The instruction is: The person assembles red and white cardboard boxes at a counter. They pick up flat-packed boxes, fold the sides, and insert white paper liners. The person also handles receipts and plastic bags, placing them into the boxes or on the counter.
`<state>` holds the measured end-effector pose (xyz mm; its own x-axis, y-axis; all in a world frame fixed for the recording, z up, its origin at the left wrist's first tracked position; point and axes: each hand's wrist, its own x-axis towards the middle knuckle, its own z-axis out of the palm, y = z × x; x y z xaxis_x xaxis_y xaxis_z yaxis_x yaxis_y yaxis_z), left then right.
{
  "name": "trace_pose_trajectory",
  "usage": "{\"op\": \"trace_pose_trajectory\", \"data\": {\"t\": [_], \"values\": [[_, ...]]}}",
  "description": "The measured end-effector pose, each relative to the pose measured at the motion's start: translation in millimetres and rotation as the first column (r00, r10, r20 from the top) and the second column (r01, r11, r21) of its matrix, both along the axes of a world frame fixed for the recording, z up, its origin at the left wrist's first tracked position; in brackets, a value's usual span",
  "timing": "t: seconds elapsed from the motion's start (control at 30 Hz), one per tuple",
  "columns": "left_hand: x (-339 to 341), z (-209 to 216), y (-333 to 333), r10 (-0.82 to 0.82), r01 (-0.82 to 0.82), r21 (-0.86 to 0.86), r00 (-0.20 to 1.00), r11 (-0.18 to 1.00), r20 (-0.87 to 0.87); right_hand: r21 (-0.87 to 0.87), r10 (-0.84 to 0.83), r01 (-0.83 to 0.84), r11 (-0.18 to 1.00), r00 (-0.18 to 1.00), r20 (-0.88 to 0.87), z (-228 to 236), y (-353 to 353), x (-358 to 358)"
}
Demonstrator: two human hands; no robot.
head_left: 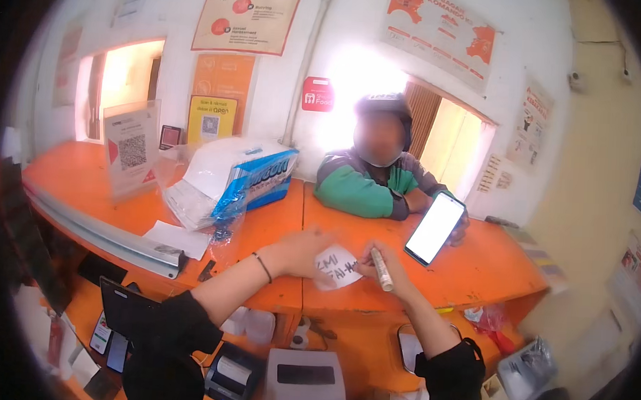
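Observation:
My left hand (pixel 302 252), a dark band around its wrist, is closed on the left edge of a small white paper slip (pixel 340 274) with dark handwriting; its fingers are partly blurred. In my right hand (pixel 396 276) is a pale, capped-looking marker pen (pixel 382 269), slanting down toward me beside the slip's right edge. Whether the right fingertips also touch the slip, I cannot tell. Both hands are above the orange counter (pixel 475 267). Across it, a person in a helmet and green-and-dark jacket (pixel 357 187) leans on the counter, holding a phone (pixel 434 228) with a bright white screen.
Left on the counter are a blue-and-white pack of paper bags (pixel 239 178) in torn plastic and a clear stand (pixel 131 149) with a square code. Below stand a dark printer (pixel 234 373), a white printer (pixel 306 385) and a dark tablet (pixel 124 302). Two phones lie nearby.

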<state>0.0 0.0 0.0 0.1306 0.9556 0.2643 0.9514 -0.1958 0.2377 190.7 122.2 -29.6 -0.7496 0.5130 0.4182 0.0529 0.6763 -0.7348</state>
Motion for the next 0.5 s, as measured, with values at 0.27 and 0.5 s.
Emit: {"op": "trace_pose_trajectory", "data": {"t": [0.27, 0.5], "values": [[69, -19, -115, -0.166, 0.067, 0.152, 0.395, 0.986, 0.904, -0.356, -0.213, 0.015, 0.935, 0.823, -0.526, -21, -152, 83], [168, -140, -162, 0.266, 0.233, 0.423, -0.964, 0.875, -0.019, -0.636, -0.401, -0.285, 0.717, 0.577, -0.711, -102, -262, 198]]}}
